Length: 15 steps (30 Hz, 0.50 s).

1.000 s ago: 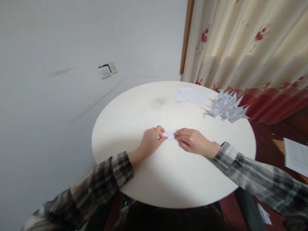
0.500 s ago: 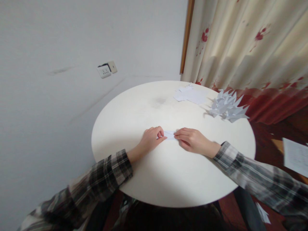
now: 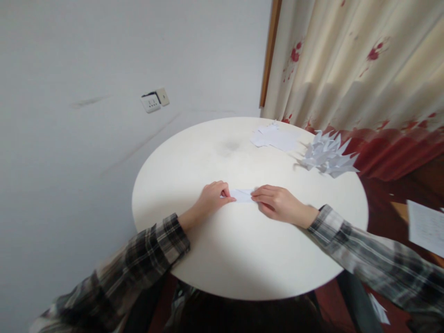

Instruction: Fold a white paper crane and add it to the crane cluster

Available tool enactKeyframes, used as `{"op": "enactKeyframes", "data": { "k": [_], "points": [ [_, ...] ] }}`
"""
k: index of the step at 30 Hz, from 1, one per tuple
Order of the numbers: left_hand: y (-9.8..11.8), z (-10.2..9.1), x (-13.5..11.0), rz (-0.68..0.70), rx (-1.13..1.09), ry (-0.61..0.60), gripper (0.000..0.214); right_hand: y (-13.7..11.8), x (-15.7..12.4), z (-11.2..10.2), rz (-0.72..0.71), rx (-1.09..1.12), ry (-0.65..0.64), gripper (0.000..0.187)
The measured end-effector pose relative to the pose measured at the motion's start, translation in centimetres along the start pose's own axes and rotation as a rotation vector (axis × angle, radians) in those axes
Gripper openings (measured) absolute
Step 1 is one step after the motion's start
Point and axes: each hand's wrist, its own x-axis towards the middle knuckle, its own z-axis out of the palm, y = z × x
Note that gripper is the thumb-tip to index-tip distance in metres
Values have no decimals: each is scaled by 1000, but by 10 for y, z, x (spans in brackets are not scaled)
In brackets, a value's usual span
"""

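Observation:
A small folded piece of white paper [image 3: 242, 195] lies flat on the round white table [image 3: 249, 249], with a slanting crease or edge across it. My left hand [image 3: 217, 194] pinches its left end, thumb along the near edge and fingers curled above. At the right end, the fingers and thumb of my right hand [image 3: 275, 202] are closed on the paper. Both ends of the paper are partly hidden under my fingers.
A cluster of folded paper cranes [image 3: 328, 153] stands at the table's right back edge. Left of it lie loose white paper sheets [image 3: 277, 137]. Beyond are a wall with a socket [image 3: 151, 102] and a curtain [image 3: 347, 69]. Written paper [image 3: 426, 226] lies to the right.
My left hand has slid a little to the left along the folded paper, so more of the paper shows between my hands. My right hand has stayed in place.

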Motion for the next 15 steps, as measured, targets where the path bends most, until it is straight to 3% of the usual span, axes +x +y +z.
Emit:
{"op": "enactKeyframes", "data": {
  "k": [5, 10, 15],
  "points": [
    [-1, -3, -1, -14, -29, 3, 22, 1, -1, 1, -1, 2, 8, 26],
    [1, -5, -1, -69, -116, 168, 17, 1, -3, 3, 3, 18, 27, 27],
    [3, -5, -1, 43, -57, 169, 13, 3, -3, 5, -5, 36, 48, 28]
  ]
}}
